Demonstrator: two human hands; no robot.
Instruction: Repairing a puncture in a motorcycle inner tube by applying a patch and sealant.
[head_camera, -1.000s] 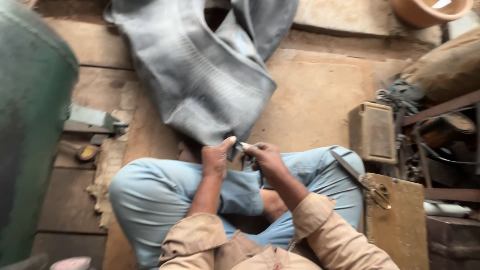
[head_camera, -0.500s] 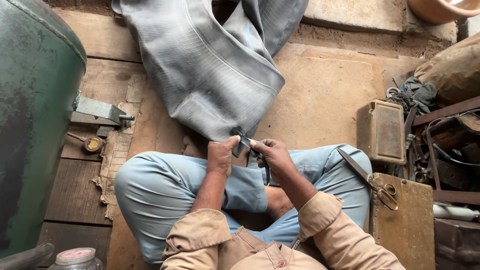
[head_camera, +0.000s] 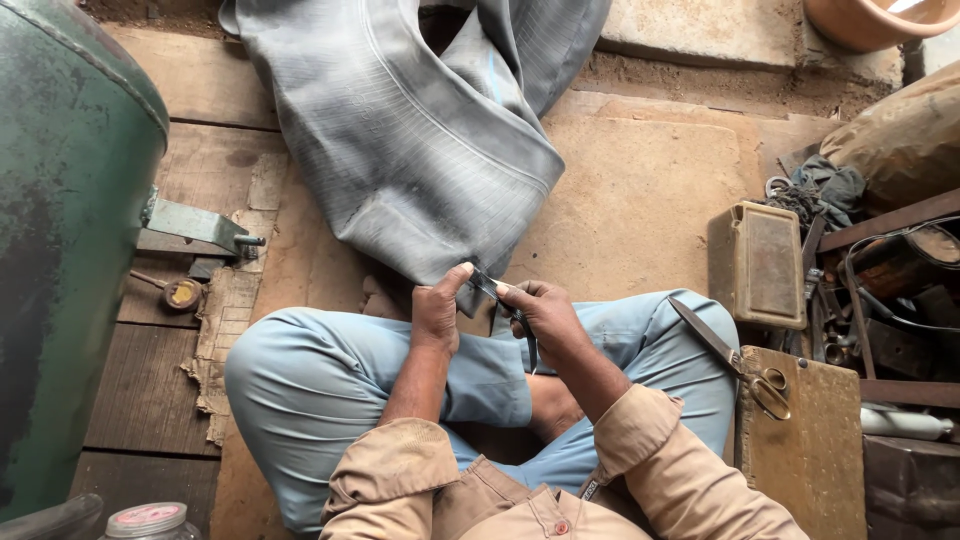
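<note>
From the left, we see our left hand with its fingers clamped on the lower edge of the grey rubber inner tube, which stretches away from us across the floor. Between both hands sits a small dark piece, its long axis slanting down to the right. Our right hand has its fingers closed on that piece; both hands are equally near. Scissors lie further right.

Worn plank floor, green tank left
</note>
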